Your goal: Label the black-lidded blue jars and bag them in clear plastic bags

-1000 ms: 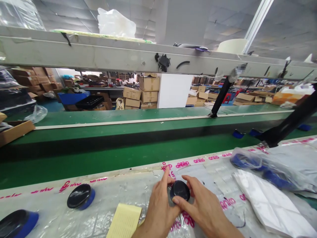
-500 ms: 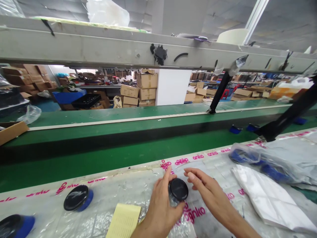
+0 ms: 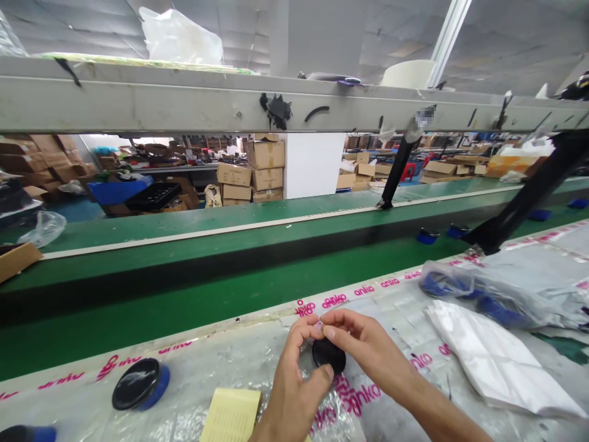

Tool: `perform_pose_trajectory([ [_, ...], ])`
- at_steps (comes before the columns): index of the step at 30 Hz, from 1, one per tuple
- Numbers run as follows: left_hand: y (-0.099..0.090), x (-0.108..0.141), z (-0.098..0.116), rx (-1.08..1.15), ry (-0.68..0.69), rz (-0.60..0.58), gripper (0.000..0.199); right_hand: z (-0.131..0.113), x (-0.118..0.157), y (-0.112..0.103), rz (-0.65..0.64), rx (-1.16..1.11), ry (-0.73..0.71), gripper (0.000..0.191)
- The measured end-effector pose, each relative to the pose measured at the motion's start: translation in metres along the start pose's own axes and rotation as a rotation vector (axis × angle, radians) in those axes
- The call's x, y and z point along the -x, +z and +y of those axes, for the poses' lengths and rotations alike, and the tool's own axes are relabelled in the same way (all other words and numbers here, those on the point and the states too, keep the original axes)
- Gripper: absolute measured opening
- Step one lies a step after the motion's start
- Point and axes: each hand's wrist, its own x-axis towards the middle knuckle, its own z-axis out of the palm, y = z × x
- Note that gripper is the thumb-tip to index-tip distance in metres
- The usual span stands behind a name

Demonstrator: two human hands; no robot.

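A round black-topped piece [image 3: 329, 356] rests near the middle front of the plastic-covered table. Around its left side curves my left hand [image 3: 299, 374], the thumb on the piece's near edge and the fingers at its far side. My right hand [image 3: 368, 347] comes in from the right, thumb and forefinger pinched together at the far edge of the piece, where its fingertips meet those of my left hand. Whatever lies between these fingertips is too small to make out. Left of my hands sits a blue piece with a black top [image 3: 138, 383].
A yellow paper [image 3: 232, 414] lies left of my left hand. To the right are folded white sheets [image 3: 497, 362] and bagged blue pieces [image 3: 499, 310]. Beyond the table runs a green conveyor [image 3: 221, 288], with a black post [image 3: 515, 205] at the right.
My right hand has moved left and closed its fingertips against those of my left hand over the black-topped piece. The camera view has shifted slightly.
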Motion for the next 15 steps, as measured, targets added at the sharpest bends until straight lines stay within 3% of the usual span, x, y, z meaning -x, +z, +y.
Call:
perform_pose_trajectory([
  [8, 0.003, 0.002, 0.004, -0.061, 0.015, -0.023, 0.026, -0.003, 0.001, 0.001, 0.021, 0.011, 0.046, 0.024],
  [15, 0.001, -0.003, -0.008, -0.141, -0.015, 0.171, 0.034, -0.004, 0.013, 0.007, 0.001, 0.068, 0.01, 0.028],
])
